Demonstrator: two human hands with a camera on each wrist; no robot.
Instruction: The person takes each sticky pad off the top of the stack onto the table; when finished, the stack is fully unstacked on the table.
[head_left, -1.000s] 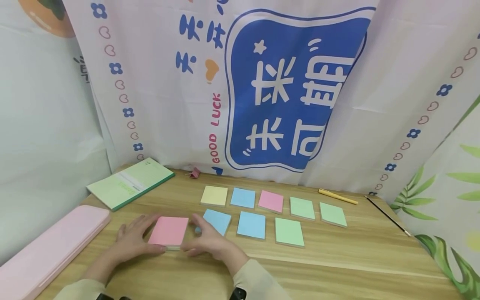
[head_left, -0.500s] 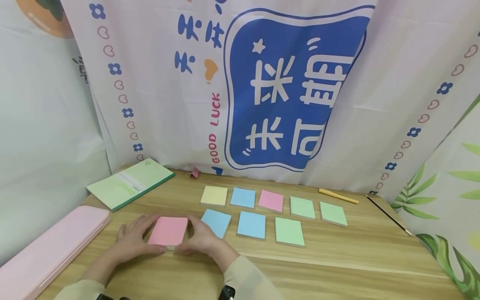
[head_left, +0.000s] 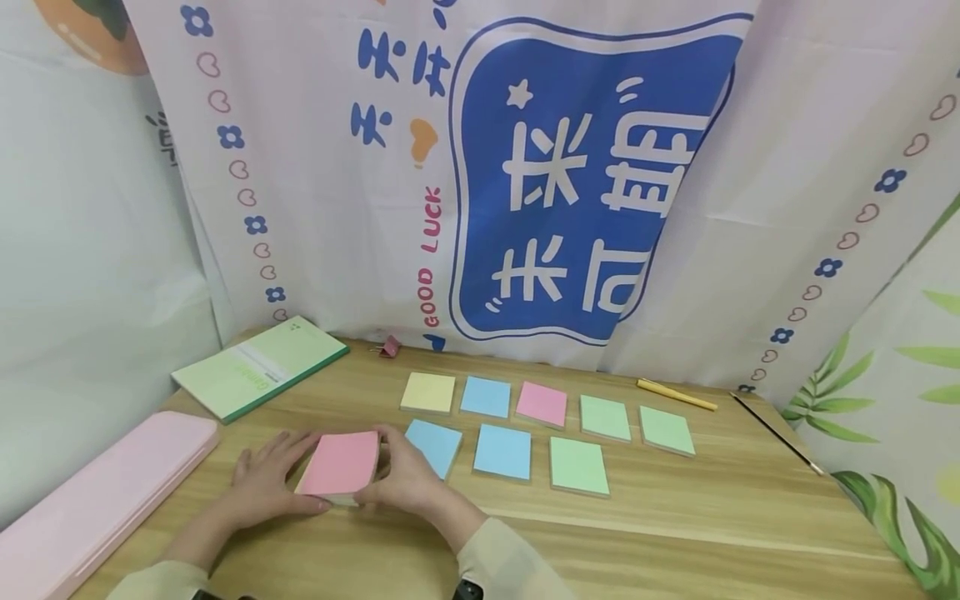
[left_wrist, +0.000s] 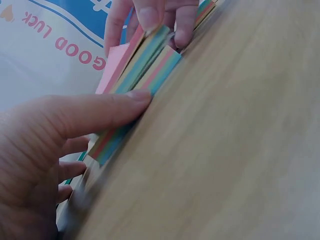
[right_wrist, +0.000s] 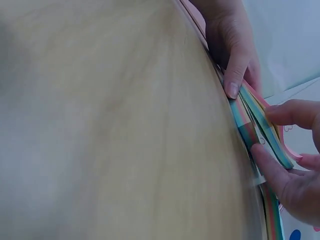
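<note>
A stack of sticky note pads with a pink top sheet (head_left: 343,462) is between my hands at the left front of the table. My left hand (head_left: 266,483) holds its left side, thumb along the front edge. My right hand (head_left: 408,477) pinches the right side. In the left wrist view, the stack's edge shows coloured layers. A narrow gap parts the upper pad (left_wrist: 142,52) from the lower pad (left_wrist: 162,70), and the left thumb rests on the lower one. The right wrist view shows the right fingers (right_wrist: 287,112) at the raised end. Some fingertips are hidden behind the stack.
A blue pad (head_left: 435,446) is partly behind my right hand. Several more pads, such as a yellow one (head_left: 429,392) and a green one (head_left: 579,465), lie in two rows. A pink case (head_left: 112,500) and green notebook (head_left: 262,367) lie left; a yellow pen (head_left: 677,394) lies back right.
My right hand has moved left onto the stack and now pinches its right side. The pink top has risen and tilted at the right. The left hand has hardly moved.
</note>
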